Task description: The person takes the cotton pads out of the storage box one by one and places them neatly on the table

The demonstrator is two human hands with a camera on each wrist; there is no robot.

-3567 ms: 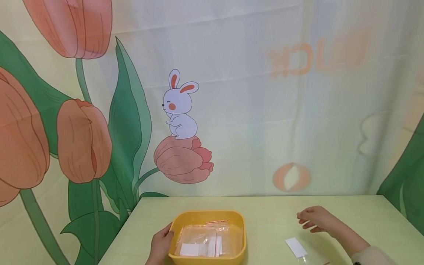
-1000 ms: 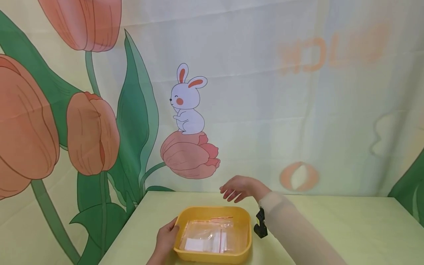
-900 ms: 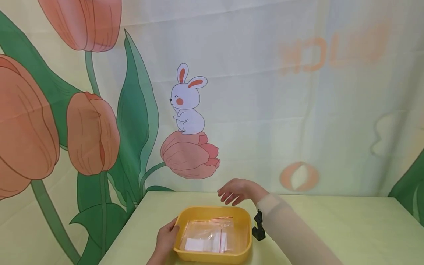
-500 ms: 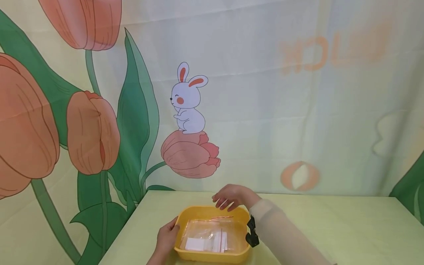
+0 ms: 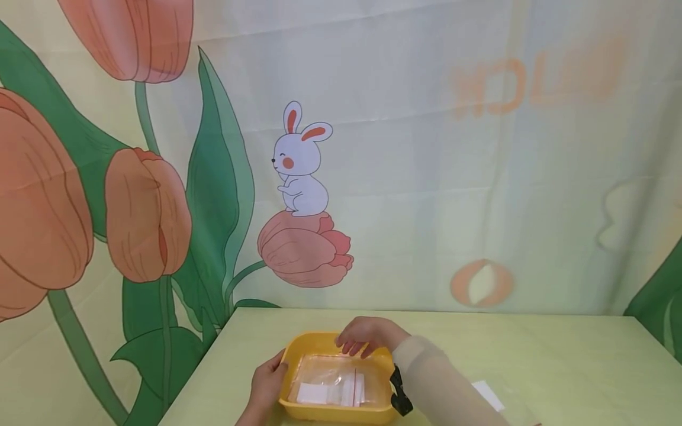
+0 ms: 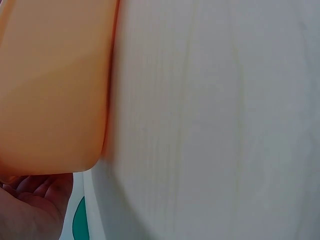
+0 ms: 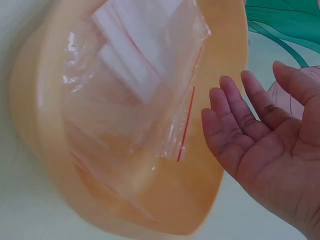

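A yellow plastic basin [image 5: 341, 412] sits on the table, and my left hand [image 5: 265, 384] grips its left rim with the thumb over the edge. The left wrist view shows that hand [image 6: 37, 212] at the basin's outer wall [image 6: 55, 95]. Inside lie clear zip bags [image 5: 322, 370] with red seal lines, along with white cards [image 5: 313, 393]. My right hand [image 5: 373, 335] hovers over the basin's far right side, fingers loosely bent. In the right wrist view its palm [image 7: 280, 155] shows bare, fingertips beside the bags [image 7: 130, 120].
On the light green table [image 5: 575, 361], right of the basin, lies a white card [image 5: 488, 394] with clear plastic by it, partly behind my right sleeve [image 5: 442, 378]. A cloth backdrop [image 5: 405, 177] printed with tulips and a rabbit stands behind the table.
My right hand has come from the table's right side, beside the white card, across and then down over the basin. The card shows again past the sleeve. My left hand keeps its grip.
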